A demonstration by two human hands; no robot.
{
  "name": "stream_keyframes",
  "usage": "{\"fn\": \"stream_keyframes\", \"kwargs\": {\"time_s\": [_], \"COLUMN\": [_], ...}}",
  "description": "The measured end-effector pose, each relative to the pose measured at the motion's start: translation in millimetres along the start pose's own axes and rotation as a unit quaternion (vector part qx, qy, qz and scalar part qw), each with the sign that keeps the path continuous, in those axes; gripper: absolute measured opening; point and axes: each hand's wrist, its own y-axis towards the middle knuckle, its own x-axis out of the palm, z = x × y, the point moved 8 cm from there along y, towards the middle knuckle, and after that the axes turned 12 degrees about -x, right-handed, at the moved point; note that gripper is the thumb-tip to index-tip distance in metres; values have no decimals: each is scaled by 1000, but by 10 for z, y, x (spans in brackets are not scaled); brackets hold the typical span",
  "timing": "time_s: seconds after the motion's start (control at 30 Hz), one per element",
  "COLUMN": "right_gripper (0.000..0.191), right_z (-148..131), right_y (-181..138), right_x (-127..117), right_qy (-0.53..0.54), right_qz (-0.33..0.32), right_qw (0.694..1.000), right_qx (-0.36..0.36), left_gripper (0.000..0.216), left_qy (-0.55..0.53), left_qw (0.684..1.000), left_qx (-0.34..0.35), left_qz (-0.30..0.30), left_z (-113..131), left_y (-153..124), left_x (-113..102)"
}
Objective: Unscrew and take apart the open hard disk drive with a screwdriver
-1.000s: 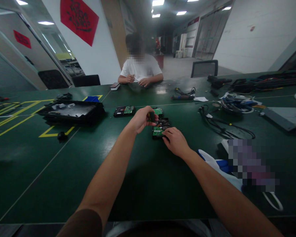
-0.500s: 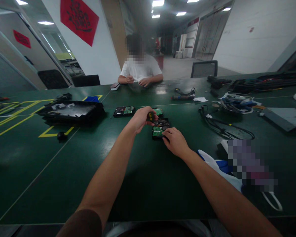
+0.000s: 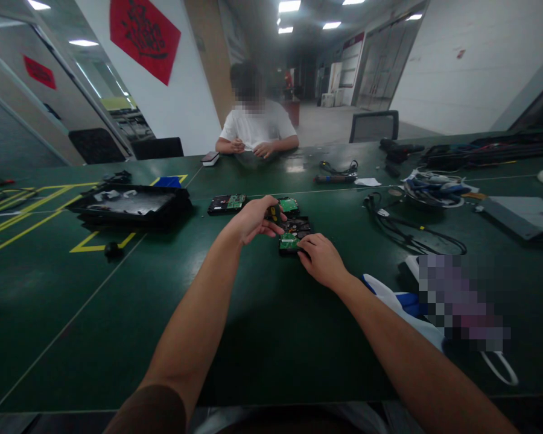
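Observation:
My left hand [image 3: 257, 220] is closed around the black-and-yellow handle of a screwdriver [image 3: 275, 213], above a hard drive [image 3: 290, 242] with a green circuit board. Its lower fingers are loosely stretched out; the tool's tip cannot be made out. With bent fingers, my right hand [image 3: 321, 259] grips the near right edge of that drive, which lies flat on the table. Just behind sits a second hard drive [image 3: 289, 205], partly covered by my left hand. A third hard drive [image 3: 227, 204] lies to the left of my left hand, board side up.
On the green table [image 3: 253, 337], a black tray [image 3: 131, 202] stands at left, near a small black knob-like object [image 3: 113, 250]. Cables [image 3: 411, 232], a glove [image 3: 402, 307] and a grey metal box [image 3: 522, 214] lie at right. A person [image 3: 257, 129] sits opposite.
My left hand has shifted slightly left, its lower fingers stretched out more, and the screwdriver handle has moved with it. My right hand stays on the drive's edge.

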Motion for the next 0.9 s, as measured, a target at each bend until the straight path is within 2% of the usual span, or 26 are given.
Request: {"fn": "stream_keyframes", "kwargs": {"time_s": [0.1,0.4,0.6,0.9], "right_gripper": [22,22,22,22], "right_z": [-6,1,7,-10], "right_y": [-1,-2,-2,8], "right_x": [-8,6,5,-2], "right_qy": [-3,-2,6,-3], "right_qz": [-2,-2,4,-3], "right_qw": [1000,1000,1000,1000], "right_qx": [-3,-3,-3,-2], "left_gripper": [32,30,29,30], "left_qy": [-23,5,-26,-44], "left_qw": [999,1000,998,998], "left_qx": [-20,-4,-18,-28], "left_qz": [-38,-8,-46,-43], "left_z": [-34,-25,-57,-55], "left_y": [14,63,77,54], "left_x": [39,-50,34,13]}}
